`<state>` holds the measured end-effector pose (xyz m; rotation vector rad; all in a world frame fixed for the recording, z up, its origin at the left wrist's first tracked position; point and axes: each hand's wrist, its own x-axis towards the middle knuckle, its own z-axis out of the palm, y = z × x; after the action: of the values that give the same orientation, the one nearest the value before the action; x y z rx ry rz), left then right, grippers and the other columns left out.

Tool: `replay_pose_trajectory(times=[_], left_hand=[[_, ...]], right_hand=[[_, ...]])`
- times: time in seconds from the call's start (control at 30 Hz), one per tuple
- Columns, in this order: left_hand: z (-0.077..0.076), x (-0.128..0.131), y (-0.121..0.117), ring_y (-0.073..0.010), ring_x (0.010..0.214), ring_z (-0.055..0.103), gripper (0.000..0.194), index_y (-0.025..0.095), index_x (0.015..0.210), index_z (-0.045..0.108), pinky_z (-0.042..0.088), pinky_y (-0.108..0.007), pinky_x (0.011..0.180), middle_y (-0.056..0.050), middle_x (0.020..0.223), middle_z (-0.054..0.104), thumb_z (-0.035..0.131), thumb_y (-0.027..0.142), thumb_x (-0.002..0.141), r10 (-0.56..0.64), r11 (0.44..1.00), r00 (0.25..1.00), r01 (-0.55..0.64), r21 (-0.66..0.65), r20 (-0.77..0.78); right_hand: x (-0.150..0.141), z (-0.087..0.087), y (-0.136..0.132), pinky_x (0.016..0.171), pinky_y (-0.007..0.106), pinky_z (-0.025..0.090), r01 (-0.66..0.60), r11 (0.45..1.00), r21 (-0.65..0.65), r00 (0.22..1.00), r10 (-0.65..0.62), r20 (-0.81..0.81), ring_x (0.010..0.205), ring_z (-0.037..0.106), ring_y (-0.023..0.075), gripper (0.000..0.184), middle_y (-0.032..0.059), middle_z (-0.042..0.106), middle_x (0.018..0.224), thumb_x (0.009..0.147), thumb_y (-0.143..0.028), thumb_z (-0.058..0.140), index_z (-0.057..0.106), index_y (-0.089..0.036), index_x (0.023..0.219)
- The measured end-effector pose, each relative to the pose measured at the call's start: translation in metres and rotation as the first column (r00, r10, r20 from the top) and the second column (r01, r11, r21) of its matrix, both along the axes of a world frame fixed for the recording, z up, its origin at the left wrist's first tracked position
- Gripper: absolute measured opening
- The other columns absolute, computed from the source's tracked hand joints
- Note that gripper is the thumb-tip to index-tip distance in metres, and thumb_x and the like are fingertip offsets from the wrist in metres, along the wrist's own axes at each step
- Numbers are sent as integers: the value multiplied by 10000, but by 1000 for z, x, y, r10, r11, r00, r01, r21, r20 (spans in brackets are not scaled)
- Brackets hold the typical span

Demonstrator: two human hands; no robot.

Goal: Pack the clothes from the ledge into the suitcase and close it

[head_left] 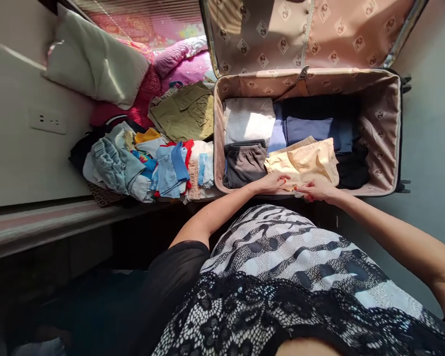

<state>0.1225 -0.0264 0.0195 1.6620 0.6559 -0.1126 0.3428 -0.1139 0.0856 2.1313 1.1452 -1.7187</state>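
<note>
Cream shorts [307, 160] with a gathered waistband lie over other folded clothes in the open suitcase [383, 143]. At their near edge, my left hand [271, 183] has its fingers closed on the fabric. A short way to the right, my right hand [317, 190] pinches the same edge close to the suitcase rim. Dark grey shorts [246, 163] rest left of the cream pair. Behind them is a folded light grey garment [248, 118], with navy clothes [309, 129] to its right. Black clothing [352, 170] sits at the near right corner.
Left of the suitcase is a pile of small clothes [170, 168], with olive green garments [187, 111] behind it. A pale pillow [96, 64] leans by the wall with its socket [47, 121]. The raised lid [274, 34] stands at the back.
</note>
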Motion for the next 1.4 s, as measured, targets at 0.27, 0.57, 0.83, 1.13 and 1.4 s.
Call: replay_pose_trajectory(times=[0.27, 0.57, 0.83, 1.13, 1.4], left_hand=[[47, -92, 6, -212, 1076, 766, 387, 93, 1400, 755, 597, -332, 1003, -142, 1193, 809, 592, 213, 1070, 296, 954, 953, -299, 36, 68], [82, -267, 43, -400, 1607, 486, 685, 139, 1648, 549, 417, -520, 1326, -265, 1701, 507, 752, 353, 1029, 909, 407, 340, -594, 694, -241], [52, -278, 45, -494, 1616, 439, 919, 123, 1815, 218, 418, -569, 1283, -335, 1713, 442, 654, 443, 1071, 801, 598, 319, -399, 696, -506], [74, -328, 71, -340, 1277, 748, 509, 177, 1572, 669, 545, -389, 1128, -184, 1386, 793, 612, 231, 1069, 766, 638, 465, -463, 615, -444], [57, -356, 81, -346, 1333, 744, 511, 117, 1440, 788, 524, -381, 1198, -185, 1402, 802, 710, 100, 936, 829, 556, 457, -612, 563, -322]], right_hand=[[12, 7, 15, 646, 448, 449, 19, 962, 273, 991, -54, 120, 564, 605, 267, 673, 212, 701, 648, 877, -794, 641, 629, -235, 502], [-53, 30, 44, 569, 385, 391, -43, 893, 448, 999, 27, 42, 539, 508, 233, 679, 115, 607, 596, 789, -899, 565, 585, -259, 562], [-133, 28, 75, 602, 326, 360, -84, 869, 487, 977, 167, -129, 614, 486, 172, 709, 61, 592, 643, 734, -943, 594, 506, -248, 624], [-172, 2, 85, 582, 317, 325, -139, 884, 447, 965, 222, -138, 564, 469, 155, 648, 68, 629, 617, 724, -880, 545, 575, -235, 661], [-175, -5, 88, 567, 313, 313, -175, 884, 433, 961, 250, -122, 553, 443, 144, 697, 85, 646, 626, 734, -919, 557, 581, -227, 654]])
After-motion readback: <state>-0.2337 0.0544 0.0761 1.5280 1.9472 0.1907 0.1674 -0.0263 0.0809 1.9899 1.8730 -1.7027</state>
